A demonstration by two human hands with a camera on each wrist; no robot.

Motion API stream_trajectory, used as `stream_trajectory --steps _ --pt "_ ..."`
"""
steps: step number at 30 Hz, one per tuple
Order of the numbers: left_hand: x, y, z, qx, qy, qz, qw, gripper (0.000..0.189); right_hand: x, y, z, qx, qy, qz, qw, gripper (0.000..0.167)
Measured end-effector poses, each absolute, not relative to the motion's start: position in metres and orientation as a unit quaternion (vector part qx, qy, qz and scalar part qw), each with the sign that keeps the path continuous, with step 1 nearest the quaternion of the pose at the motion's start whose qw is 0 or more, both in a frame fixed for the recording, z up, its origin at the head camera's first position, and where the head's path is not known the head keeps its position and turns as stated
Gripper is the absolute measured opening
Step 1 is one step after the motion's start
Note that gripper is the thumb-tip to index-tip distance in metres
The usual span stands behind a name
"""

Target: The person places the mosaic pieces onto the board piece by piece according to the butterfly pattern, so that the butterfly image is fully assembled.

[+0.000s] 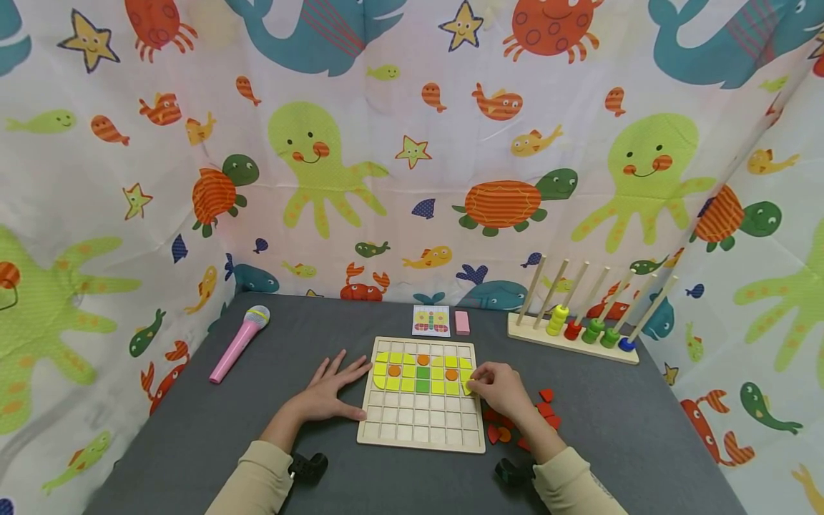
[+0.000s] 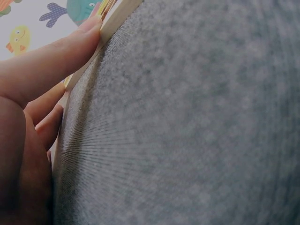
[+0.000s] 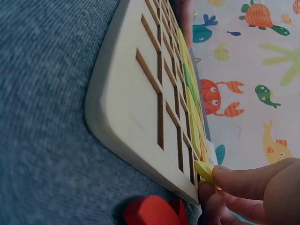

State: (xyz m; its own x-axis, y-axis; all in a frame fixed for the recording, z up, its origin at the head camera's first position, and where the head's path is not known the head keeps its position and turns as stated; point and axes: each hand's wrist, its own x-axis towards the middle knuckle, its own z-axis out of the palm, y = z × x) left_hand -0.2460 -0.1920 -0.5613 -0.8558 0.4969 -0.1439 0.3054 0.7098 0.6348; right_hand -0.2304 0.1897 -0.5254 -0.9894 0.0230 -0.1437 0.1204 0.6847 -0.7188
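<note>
A square wooden grid board (image 1: 420,429) lies on the table, its far rows filled with yellow tiles (image 1: 380,383), a few orange round pieces (image 1: 423,360) and green tiles (image 1: 423,385). My left hand (image 1: 325,393) rests beside the board with fingers spread, the thumb touching its left edge. At the board's right edge, my right hand (image 1: 502,388) pinches a yellow tile (image 3: 206,171) between thumb and finger, over the grid. Loose red pieces (image 1: 546,409) and an orange round one (image 1: 504,434) lie under and beside the right forearm.
Behind the board are a picture card (image 1: 430,321) and a pink block (image 1: 462,322). A wooden peg rack with coloured rings (image 1: 573,342) stands at the back right. A pink toy microphone (image 1: 239,345) lies on the left. Patterned curtains (image 1: 399,207) hang behind the table.
</note>
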Motion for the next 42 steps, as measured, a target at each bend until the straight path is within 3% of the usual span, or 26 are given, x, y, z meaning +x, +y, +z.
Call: stream_trajectory --steps 6,14,25,36,42 --pt "-0.246 -0.192 -0.561 0.223 0.911 0.311 0.152 0.104 -0.229 0.186 -0.528 0.023 0.925 -0.375 0.049 0.014" --pt "-0.246 -0.192 -0.56 0.219 0.911 0.311 0.159 0.105 -0.231 0.184 -0.529 0.049 0.929 -0.364 0.047 0.028" --pt "-0.246 -0.192 -0.561 0.221 0.91 0.314 0.158 0.104 -0.219 0.218 -0.517 0.008 0.928 -0.369 0.058 0.012" --pt "-0.244 -0.193 -0.561 0.222 0.911 0.314 0.146 0.104 -0.203 0.238 -0.526 -0.049 0.939 -0.324 0.102 0.024" --pt "-0.245 -0.193 -0.561 0.228 0.91 0.315 0.146 0.103 -0.203 0.237 -0.525 -0.041 0.944 -0.31 0.103 0.019"
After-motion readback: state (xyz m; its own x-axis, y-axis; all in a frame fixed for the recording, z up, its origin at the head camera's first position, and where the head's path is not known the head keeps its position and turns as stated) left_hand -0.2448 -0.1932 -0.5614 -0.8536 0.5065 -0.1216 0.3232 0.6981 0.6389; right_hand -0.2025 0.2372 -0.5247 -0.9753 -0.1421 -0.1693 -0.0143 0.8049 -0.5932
